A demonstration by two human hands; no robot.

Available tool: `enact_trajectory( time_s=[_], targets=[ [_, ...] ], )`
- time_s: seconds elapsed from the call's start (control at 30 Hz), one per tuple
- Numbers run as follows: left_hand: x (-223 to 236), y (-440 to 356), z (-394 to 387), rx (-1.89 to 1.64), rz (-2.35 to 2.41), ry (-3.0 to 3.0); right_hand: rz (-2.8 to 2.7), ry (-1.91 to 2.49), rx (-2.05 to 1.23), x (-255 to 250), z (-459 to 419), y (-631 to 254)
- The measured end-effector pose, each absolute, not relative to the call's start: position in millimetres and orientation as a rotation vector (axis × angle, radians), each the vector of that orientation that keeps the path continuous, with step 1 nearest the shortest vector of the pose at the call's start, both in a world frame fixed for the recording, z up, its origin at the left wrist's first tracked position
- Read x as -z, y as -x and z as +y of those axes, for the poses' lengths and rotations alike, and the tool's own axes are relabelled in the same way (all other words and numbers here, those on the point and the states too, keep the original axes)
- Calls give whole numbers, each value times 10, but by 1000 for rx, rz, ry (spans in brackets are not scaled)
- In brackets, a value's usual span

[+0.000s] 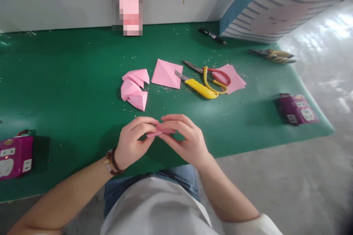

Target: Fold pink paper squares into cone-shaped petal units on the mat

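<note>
Pinching a folded strip of pink paper (161,133) between them, the left hand (135,141) and right hand (184,141) curl closely around its two ends, holding it just above the green surface (68,80). The paper appears light, thin and soft, prone to creasing or slipping under uneven pressure, so its folded edges offer the surest hold. Other folded pink paper pieces (134,89) lie just ahead.
</note>
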State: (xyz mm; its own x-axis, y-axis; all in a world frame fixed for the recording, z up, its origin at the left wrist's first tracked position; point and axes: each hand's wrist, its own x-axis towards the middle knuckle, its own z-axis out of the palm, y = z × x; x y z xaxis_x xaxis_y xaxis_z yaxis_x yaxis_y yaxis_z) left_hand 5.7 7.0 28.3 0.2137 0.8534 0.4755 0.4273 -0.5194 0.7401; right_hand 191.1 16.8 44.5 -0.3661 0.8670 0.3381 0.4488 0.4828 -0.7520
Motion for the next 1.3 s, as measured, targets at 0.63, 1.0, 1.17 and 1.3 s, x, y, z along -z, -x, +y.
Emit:
enact_trajectory(
  time_s=[0.63,1.0,1.17,1.3],
  targets=[
    [-296,-74,60,-1137,1253,-1754,-2028,1228,-753,-474,202,-1933],
    [-291,-67,59,-1049,1268,-1601,-2076,1219,-732,-463,217,-1936],
    [-284,-73,54,-1025,1272,-1644,-2086,1278,-829,-440,213,-1941],
    [-293,-71,70,-989,1243,-1580,-1986,1315,-1006,-436,237,-1956]
  ],
)
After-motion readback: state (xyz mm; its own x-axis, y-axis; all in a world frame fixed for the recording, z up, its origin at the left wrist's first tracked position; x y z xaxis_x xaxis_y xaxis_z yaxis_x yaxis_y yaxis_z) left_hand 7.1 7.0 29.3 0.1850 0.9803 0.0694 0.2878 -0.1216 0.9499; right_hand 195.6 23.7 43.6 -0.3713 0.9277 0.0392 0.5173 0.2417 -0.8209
